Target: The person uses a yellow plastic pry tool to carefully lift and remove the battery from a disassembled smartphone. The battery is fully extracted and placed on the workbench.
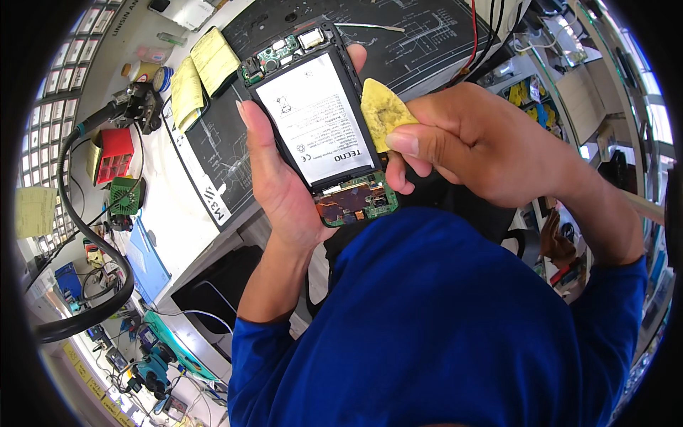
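My left hand [274, 178] is wrapped around an opened smartphone [327, 186], its thumb along the left edge and its fingertips showing past the right edge. The phone's back cover is off. A large white battery [313, 117] fills its middle, with green circuit boards at the top and bottom ends. Between thumb and bent fingers, my right hand [462, 139] pinches a worn yellow pick-shaped piece [384, 114] with a dark smudge. Its edge lies against the phone's right side, beside the battery; whether it goes under the battery, I cannot tell.
A black work mat [420, 43] with printed line drawings covers the bench beyond the phone. On it lie a thin metal tool [370, 27] and an open yellow-paged notebook [213, 60]. Leftward are a clamp with a thick black arm [96, 245] and a red box [114, 153]. Shelves stand at right.
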`<state>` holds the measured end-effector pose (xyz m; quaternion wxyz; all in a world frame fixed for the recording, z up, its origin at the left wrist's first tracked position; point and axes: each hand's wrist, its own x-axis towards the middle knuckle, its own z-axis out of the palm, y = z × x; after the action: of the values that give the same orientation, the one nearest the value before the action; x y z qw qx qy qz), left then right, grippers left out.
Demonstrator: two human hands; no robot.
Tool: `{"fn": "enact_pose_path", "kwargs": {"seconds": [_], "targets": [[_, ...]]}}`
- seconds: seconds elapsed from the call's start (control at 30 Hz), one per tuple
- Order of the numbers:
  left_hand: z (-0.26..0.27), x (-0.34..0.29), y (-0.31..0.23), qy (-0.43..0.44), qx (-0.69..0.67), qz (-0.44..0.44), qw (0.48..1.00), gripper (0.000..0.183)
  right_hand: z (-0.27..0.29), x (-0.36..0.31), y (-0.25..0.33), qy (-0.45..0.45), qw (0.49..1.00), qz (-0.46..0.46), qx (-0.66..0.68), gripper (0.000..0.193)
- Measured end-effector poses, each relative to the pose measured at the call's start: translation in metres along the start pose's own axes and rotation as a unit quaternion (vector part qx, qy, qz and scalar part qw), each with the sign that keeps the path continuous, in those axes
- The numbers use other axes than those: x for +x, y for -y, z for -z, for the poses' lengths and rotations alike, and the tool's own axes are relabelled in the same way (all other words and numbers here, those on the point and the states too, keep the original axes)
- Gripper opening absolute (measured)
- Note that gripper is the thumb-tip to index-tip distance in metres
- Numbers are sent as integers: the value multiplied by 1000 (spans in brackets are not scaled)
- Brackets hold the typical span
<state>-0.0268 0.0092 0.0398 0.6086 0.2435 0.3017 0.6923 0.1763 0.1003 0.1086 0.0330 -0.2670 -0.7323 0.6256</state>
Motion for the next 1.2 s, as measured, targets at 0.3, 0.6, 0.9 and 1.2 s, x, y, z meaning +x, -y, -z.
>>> {"fn": "enact_pose_path", "kwargs": {"seconds": [0.3,0.6,0.9,1.2], "targets": [[3,0,4,3,-9,-19,1000,79,-8,6,-8,-29,999,19,19,40],[16,1,8,38,-1,64,997,99,3,11,-1,19,999,-23,-18,42],[11,-2,7,89,-84,111,986,102,9,16,0,51,997,-50,-19,45],[19,2,10,35,-3,32,999,87,-9,17,-13,-19,1000,-9,-12,48]]}}
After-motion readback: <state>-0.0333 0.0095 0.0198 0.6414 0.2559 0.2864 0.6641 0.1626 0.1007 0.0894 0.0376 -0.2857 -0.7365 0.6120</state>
